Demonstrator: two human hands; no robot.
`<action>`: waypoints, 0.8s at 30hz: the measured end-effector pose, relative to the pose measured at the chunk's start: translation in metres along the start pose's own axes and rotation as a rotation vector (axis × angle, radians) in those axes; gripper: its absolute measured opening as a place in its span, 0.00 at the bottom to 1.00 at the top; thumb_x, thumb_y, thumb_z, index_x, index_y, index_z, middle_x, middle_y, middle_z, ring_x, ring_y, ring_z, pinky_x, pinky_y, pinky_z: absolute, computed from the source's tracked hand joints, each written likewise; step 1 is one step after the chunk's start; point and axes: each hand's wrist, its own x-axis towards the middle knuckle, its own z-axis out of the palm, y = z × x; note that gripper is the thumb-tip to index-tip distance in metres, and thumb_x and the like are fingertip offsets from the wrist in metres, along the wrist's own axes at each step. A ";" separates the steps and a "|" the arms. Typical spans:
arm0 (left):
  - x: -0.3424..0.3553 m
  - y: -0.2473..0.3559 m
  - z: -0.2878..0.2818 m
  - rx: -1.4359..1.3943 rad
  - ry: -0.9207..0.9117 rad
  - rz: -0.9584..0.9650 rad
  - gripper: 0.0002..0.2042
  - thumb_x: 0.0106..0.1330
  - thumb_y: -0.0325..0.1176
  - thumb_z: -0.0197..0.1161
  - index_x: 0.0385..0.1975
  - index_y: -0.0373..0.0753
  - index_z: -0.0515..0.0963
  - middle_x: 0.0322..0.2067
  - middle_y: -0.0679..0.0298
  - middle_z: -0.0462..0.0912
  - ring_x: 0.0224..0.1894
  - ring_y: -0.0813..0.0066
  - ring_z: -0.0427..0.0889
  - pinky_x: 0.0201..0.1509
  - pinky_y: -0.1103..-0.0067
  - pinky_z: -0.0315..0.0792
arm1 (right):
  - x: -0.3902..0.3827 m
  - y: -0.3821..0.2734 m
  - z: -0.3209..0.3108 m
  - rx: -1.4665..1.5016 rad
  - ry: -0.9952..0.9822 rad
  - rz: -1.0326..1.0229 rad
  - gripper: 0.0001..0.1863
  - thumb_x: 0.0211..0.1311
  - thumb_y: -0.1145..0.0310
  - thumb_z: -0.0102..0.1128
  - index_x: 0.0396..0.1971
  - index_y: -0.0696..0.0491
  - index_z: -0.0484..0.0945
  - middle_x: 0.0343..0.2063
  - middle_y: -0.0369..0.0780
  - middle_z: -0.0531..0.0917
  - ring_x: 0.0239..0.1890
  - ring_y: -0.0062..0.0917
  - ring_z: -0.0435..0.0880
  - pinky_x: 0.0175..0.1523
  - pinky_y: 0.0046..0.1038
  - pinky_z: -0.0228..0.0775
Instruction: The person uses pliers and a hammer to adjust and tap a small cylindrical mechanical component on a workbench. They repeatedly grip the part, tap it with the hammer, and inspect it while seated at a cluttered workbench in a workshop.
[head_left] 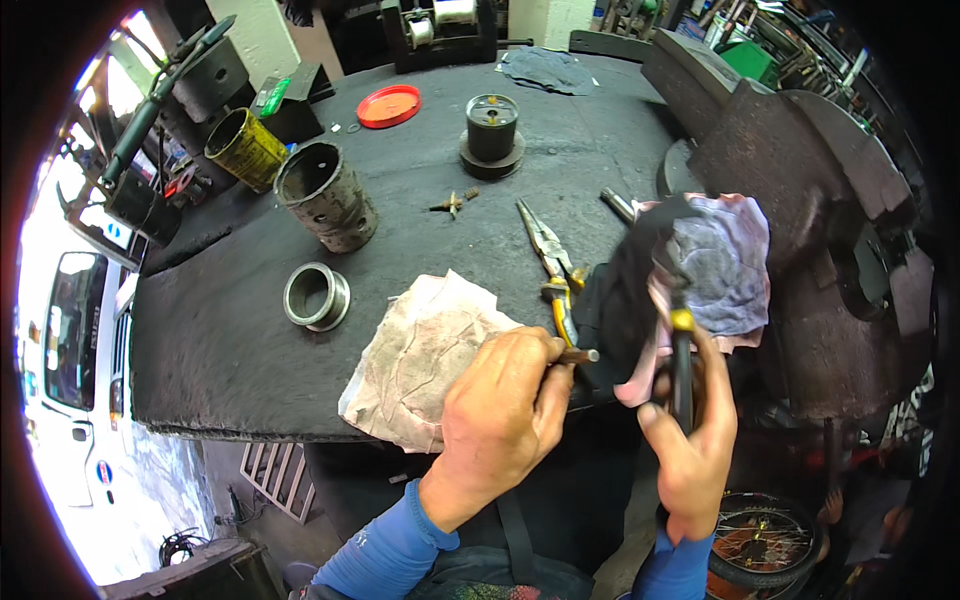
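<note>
The left hand (502, 412) tightly pinches a metal rod (580, 356), apparently for steadiness, while the right hand (700, 440) curls round a black-handled tool (682, 375)!

A short metal rod (583, 356) is pinched by the left hand (500, 405), near a stained beige cloth (415, 350) spread on the dark bench (220, 370). A black-handled tool (683, 375) with a yellow band is grasped by the right hand (697, 440). Pliers (546, 245), a metal ring (335, 300) and a red lid (389, 105) are seen lying farther back.
</note>
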 end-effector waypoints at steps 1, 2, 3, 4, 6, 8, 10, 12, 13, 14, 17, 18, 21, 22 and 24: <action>0.000 0.000 0.002 -0.004 -0.003 0.000 0.10 0.61 0.17 0.74 0.39 0.33 0.82 0.39 0.54 0.89 0.38 0.58 0.90 0.45 0.71 0.82 | 0.010 -0.001 0.000 -0.151 0.067 -0.058 0.43 0.56 0.77 0.66 0.76 0.60 0.66 0.62 0.49 0.82 0.59 0.38 0.84 0.66 0.36 0.74; 0.000 0.001 0.004 0.000 -0.002 0.001 0.10 0.61 0.17 0.74 0.39 0.33 0.82 0.38 0.55 0.89 0.38 0.59 0.89 0.45 0.71 0.82 | 0.025 -0.006 -0.003 -0.266 0.131 -0.128 0.39 0.56 0.77 0.65 0.71 0.60 0.69 0.58 0.52 0.82 0.58 0.44 0.85 0.65 0.39 0.75; -0.001 0.001 0.004 0.006 -0.001 -0.003 0.10 0.62 0.17 0.74 0.39 0.33 0.81 0.38 0.55 0.89 0.37 0.59 0.89 0.45 0.71 0.82 | 0.041 -0.013 -0.007 -0.380 0.191 -0.195 0.35 0.55 0.77 0.64 0.67 0.59 0.71 0.55 0.56 0.83 0.57 0.50 0.86 0.64 0.42 0.75; -0.003 -0.002 0.004 0.039 0.005 -0.003 0.09 0.62 0.18 0.74 0.38 0.33 0.81 0.37 0.55 0.88 0.36 0.61 0.89 0.44 0.72 0.82 | 0.059 -0.015 -0.008 -0.470 0.228 -0.302 0.32 0.56 0.77 0.62 0.64 0.58 0.72 0.50 0.52 0.81 0.52 0.46 0.85 0.60 0.40 0.76; 0.000 0.002 0.007 0.013 0.018 0.015 0.11 0.61 0.18 0.75 0.39 0.34 0.80 0.36 0.55 0.86 0.37 0.56 0.88 0.42 0.68 0.81 | 0.089 -0.041 -0.024 -0.728 0.225 -0.452 0.21 0.57 0.77 0.61 0.52 0.59 0.73 0.45 0.57 0.81 0.51 0.58 0.82 0.52 0.54 0.76; -0.002 -0.002 0.006 0.035 0.023 -0.001 0.09 0.62 0.19 0.75 0.38 0.33 0.81 0.37 0.54 0.88 0.36 0.61 0.89 0.43 0.71 0.82 | 0.110 -0.032 -0.029 -1.040 0.242 -0.643 0.18 0.59 0.79 0.60 0.50 0.60 0.75 0.44 0.53 0.81 0.49 0.55 0.83 0.52 0.54 0.78; -0.003 -0.002 0.006 0.002 0.012 -0.017 0.09 0.62 0.18 0.75 0.38 0.33 0.81 0.37 0.54 0.89 0.36 0.60 0.89 0.43 0.71 0.82 | 0.106 -0.034 -0.038 -1.224 0.109 -0.572 0.17 0.59 0.79 0.60 0.50 0.60 0.77 0.45 0.51 0.81 0.48 0.53 0.82 0.52 0.52 0.78; -0.001 -0.001 0.003 -0.008 0.011 -0.016 0.09 0.62 0.18 0.75 0.38 0.33 0.82 0.37 0.54 0.89 0.37 0.60 0.90 0.43 0.71 0.82 | 0.082 -0.035 -0.044 -1.312 -0.060 -0.453 0.16 0.60 0.78 0.60 0.49 0.60 0.78 0.45 0.51 0.81 0.48 0.52 0.82 0.52 0.52 0.78; -0.001 0.000 0.005 -0.014 0.006 -0.006 0.09 0.62 0.18 0.75 0.38 0.33 0.82 0.37 0.54 0.89 0.37 0.60 0.90 0.43 0.71 0.82 | 0.067 -0.033 -0.050 -1.267 -0.047 -0.487 0.16 0.59 0.79 0.60 0.48 0.60 0.78 0.44 0.50 0.81 0.48 0.52 0.82 0.50 0.52 0.77; -0.002 -0.001 0.005 -0.008 0.002 -0.005 0.09 0.61 0.17 0.75 0.39 0.33 0.82 0.37 0.54 0.89 0.37 0.60 0.90 0.44 0.71 0.82 | 0.053 -0.034 -0.050 -1.185 -0.012 -0.502 0.15 0.57 0.80 0.59 0.47 0.60 0.78 0.42 0.50 0.80 0.46 0.51 0.82 0.49 0.48 0.77; 0.000 0.001 0.004 0.021 -0.008 0.029 0.10 0.61 0.17 0.75 0.39 0.33 0.82 0.36 0.54 0.89 0.37 0.62 0.91 0.44 0.71 0.83 | 0.013 -0.039 -0.054 -0.841 0.032 -0.298 0.18 0.54 0.81 0.57 0.47 0.61 0.77 0.39 0.47 0.77 0.41 0.41 0.80 0.50 0.37 0.75; -0.001 -0.001 0.005 0.028 -0.009 0.029 0.10 0.61 0.17 0.75 0.39 0.33 0.82 0.36 0.54 0.89 0.37 0.62 0.91 0.43 0.71 0.83 | 0.002 -0.037 -0.056 -0.717 0.041 -0.186 0.20 0.53 0.81 0.56 0.48 0.61 0.77 0.38 0.46 0.75 0.40 0.37 0.80 0.50 0.33 0.75; -0.002 -0.001 0.008 0.043 -0.001 0.047 0.11 0.60 0.18 0.75 0.39 0.34 0.81 0.35 0.55 0.87 0.36 0.60 0.89 0.43 0.69 0.82 | -0.024 -0.002 -0.035 -0.240 0.064 -0.097 0.14 0.48 0.80 0.60 0.38 0.58 0.73 0.41 0.45 0.76 0.40 0.34 0.78 0.46 0.34 0.72; -0.002 -0.002 0.010 0.035 0.011 0.052 0.11 0.60 0.18 0.75 0.39 0.35 0.80 0.34 0.56 0.86 0.36 0.57 0.87 0.43 0.67 0.81 | -0.031 -0.002 -0.021 -0.187 0.103 -0.135 0.15 0.46 0.81 0.61 0.36 0.57 0.73 0.44 0.46 0.77 0.42 0.33 0.78 0.49 0.34 0.74; -0.004 -0.002 0.007 0.038 0.010 0.039 0.12 0.60 0.19 0.74 0.39 0.37 0.79 0.33 0.56 0.84 0.35 0.54 0.86 0.42 0.65 0.80 | -0.040 0.008 0.001 0.029 0.197 -0.221 0.27 0.45 0.82 0.64 0.49 0.56 0.69 0.52 0.49 0.76 0.45 0.29 0.78 0.50 0.29 0.75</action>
